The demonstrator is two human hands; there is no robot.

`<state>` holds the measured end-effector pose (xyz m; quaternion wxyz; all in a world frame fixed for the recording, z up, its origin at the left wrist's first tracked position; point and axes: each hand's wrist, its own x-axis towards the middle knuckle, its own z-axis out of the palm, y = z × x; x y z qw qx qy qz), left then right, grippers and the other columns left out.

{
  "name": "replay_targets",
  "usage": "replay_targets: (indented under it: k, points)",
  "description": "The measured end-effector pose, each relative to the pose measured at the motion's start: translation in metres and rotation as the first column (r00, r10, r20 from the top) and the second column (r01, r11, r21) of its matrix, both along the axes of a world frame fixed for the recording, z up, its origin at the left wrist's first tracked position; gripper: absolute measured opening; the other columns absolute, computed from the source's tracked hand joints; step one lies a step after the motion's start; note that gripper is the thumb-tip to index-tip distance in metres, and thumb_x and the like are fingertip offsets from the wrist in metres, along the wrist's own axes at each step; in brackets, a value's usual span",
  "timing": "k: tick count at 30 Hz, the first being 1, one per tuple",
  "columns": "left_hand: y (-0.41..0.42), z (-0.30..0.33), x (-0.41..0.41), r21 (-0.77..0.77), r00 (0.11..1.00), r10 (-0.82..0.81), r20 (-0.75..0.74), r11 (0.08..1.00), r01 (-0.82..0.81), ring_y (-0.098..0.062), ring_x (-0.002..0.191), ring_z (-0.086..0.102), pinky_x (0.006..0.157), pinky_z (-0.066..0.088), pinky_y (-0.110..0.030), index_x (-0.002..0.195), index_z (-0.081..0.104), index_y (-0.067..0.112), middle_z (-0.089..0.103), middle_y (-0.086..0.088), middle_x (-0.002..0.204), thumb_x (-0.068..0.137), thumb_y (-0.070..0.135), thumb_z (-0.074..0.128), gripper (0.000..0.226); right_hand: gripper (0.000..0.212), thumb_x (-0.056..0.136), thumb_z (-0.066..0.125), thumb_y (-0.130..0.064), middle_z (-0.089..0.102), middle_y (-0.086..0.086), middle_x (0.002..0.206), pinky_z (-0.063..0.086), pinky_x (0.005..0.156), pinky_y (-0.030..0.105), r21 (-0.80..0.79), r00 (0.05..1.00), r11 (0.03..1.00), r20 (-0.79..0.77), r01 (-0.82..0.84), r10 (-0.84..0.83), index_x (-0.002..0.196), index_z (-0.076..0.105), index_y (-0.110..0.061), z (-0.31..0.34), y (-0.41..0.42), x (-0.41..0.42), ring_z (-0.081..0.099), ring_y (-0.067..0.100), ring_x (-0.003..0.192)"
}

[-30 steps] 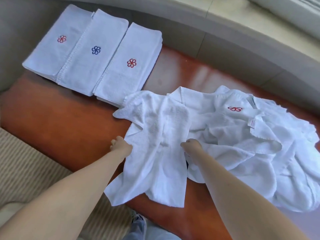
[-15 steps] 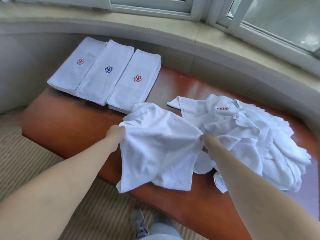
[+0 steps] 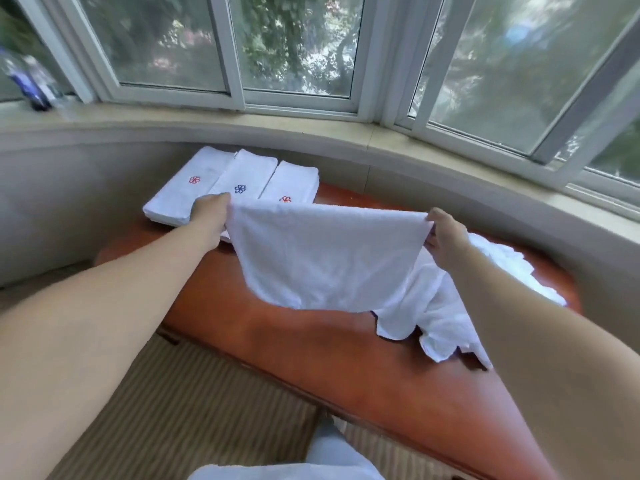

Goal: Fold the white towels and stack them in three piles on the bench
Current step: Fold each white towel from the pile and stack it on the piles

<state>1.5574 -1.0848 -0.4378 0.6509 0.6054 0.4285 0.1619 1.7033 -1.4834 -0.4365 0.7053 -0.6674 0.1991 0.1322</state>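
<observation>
Lifted off the glossy bench [image 3: 346,368], the terry towel [image 3: 325,258] now hangs taut.

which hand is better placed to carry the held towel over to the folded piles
Left. The left hand grips the held towel right beside the folded piles; the right hand holds the far corner, over the unfolded heap.

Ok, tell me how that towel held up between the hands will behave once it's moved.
The towel is probably floppy: it sags between the left hand and right hand, its lower edge drooping. It seems light, since pinching two corners carries it. It likely won't slip; the cloth looks nubbly.
</observation>
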Motion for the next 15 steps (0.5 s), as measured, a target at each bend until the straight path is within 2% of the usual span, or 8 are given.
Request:
replay_targets:
  k: [3, 6, 10, 12, 15]
  points:
    - [0.004, 0.038, 0.001, 0.075, 0.999, -0.022, 0.047, 0.997, 0.018, -0.021, 0.080, 0.051, 0.075, 0.048, -0.033, 0.074, 0.054, 0.021, 0.055, -0.003, 0.080, 0.089, 0.024, 0.057, 0.016, 0.012, 0.074, 0.064, -0.013, 0.035, 0.004, 0.068, 0.039, 0.063, 0.032, 0.043, 0.998, 0.998, 0.057, 0.037, -0.040, 0.078, 0.054, -0.016, 0.032, 0.007, 0.005, 0.035, 0.021, 0.061]
    - [0.007, 0.052, -0.002, 0.148, 0.999, -0.035, 0.033, 0.989, 0.029, -0.021, 0.081, 0.048, 0.075, 0.047, -0.033, 0.083, 0.056, 0.022, 0.053, -0.005, 0.087, 0.089, 0.026, 0.057, 0.008, 0.014, 0.071, 0.064, -0.007, 0.036, 0.004, 0.068, 0.039, 0.067, 0.035, 0.004, 0.996, 1.000, 0.089, -0.021, 0.020, 0.077, 0.056, -0.017, 0.045, 0.006, -0.001, 0.033, 0.021, 0.058]
    - [0.010, 0.038, -0.016, 0.166, 0.997, -0.065, -0.044, 0.983, 0.072, -0.022, 0.085, 0.053, 0.084, 0.053, -0.034, 0.094, 0.064, 0.013, 0.057, -0.008, 0.094, 0.087, 0.019, 0.058, 0.011, 0.031, 0.073, 0.061, -0.006, 0.059, 0.000, 0.086, 0.053, 0.072, 0.030, -0.132, 0.965, 0.957, 0.010, -0.259, 0.262, 0.097, 0.074, -0.021, 0.037, -0.006, -0.020, 0.057, 0.020, 0.074]
    - [0.011, 0.028, -0.022, 0.163, 0.995, -0.060, -0.082, 0.984, 0.073, -0.024, 0.090, 0.057, 0.093, 0.055, -0.038, 0.090, 0.064, 0.013, 0.060, -0.007, 0.099, 0.090, 0.015, 0.060, 0.005, 0.031, 0.072, 0.058, -0.007, 0.065, 0.000, 0.090, 0.054, 0.068, 0.028, -0.161, 0.935, 0.922, -0.072, -0.354, 0.346, 0.091, 0.082, -0.015, 0.029, -0.013, -0.026, 0.062, 0.020, 0.076]
    - [0.014, 0.021, -0.024, 0.183, 0.992, -0.070, -0.105, 0.979, 0.088, -0.024, 0.095, 0.056, 0.088, 0.054, -0.038, 0.088, 0.059, 0.020, 0.059, -0.006, 0.104, 0.095, 0.014, 0.059, 0.009, 0.034, 0.076, 0.056, -0.004, 0.069, 0.001, 0.093, 0.055, 0.070, 0.027, -0.142, 0.913, 0.903, -0.105, -0.406, 0.394, 0.090, 0.084, -0.017, 0.024, -0.019, -0.024, 0.065, 0.019, 0.075]
